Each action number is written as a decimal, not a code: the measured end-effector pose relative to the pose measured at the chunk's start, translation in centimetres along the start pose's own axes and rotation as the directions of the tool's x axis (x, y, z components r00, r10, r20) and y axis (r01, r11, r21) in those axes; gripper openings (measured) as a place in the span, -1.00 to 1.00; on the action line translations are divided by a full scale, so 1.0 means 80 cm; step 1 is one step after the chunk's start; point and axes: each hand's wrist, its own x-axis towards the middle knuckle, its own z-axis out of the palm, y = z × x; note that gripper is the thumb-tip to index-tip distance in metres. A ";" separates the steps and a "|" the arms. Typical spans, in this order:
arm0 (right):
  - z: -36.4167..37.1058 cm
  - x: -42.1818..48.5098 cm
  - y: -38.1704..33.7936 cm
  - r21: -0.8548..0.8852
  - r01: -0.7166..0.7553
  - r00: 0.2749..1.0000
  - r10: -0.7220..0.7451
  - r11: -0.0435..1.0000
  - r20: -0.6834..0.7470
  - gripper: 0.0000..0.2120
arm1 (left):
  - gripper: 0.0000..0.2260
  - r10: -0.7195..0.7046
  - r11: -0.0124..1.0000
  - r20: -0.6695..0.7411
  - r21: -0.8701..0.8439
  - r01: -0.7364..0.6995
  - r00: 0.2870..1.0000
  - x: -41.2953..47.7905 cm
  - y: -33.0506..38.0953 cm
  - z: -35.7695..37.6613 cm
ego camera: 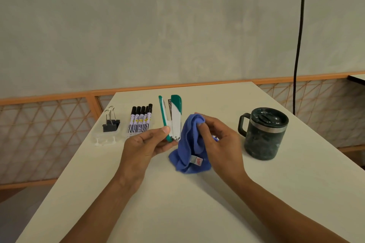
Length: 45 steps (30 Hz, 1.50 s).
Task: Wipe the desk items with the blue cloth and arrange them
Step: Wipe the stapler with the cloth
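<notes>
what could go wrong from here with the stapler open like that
1. The stapler is swung open and the left hand holds only its lower end, so it could slip or snap shut on the cloth.
2. The cloth hangs loose from the right hand; it might snag on the stapler's metal end.
3. The mug stands just right of that hand; a wide wipe might knock it.

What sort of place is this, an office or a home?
Probably an office or workroom: the white desk holds markers, binder clips and a mug; the left hand holds a green stapler, the right hand a blue cloth.
</notes>
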 end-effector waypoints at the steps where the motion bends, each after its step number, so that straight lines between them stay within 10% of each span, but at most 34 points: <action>1: 0.000 -0.001 -0.005 0.039 0.003 1.000 -0.003 0.999 -0.012 -0.80 | -0.70 0.003 1.000 -0.003 0.015 -0.002 1.000 0.000 -0.002 0.002; 7: -0.001 -0.015 -0.014 0.195 -0.089 0.985 0.058 0.977 0.160 -0.89 | -0.80 0.026 0.998 -0.022 0.061 -0.025 0.999 -0.004 -0.005 0.008; 11: 0.002 -0.031 -0.005 -0.036 0.124 0.964 -0.112 0.992 0.242 -0.91 | -0.77 0.046 0.995 -0.029 0.094 -0.043 0.999 0.000 0.000 0.001; 21: -0.027 0.019 -0.012 0.266 -0.165 0.986 0.170 0.950 0.005 -0.83 | -0.72 0.008 0.973 0.134 0.228 -0.038 0.991 0.001 -0.002 -0.007; 29: -0.046 0.038 -0.013 0.244 -0.451 0.874 0.370 0.859 0.315 -0.81 | -0.73 0.003 0.935 0.203 0.347 -0.075 0.979 0.011 0.004 -0.026; 45: -0.017 0.011 -0.011 0.219 -0.344 0.939 0.337 0.913 0.074 -0.89 | -0.75 -0.057 0.994 -0.015 -0.089 0.056 0.998 0.017 -0.029 -0.002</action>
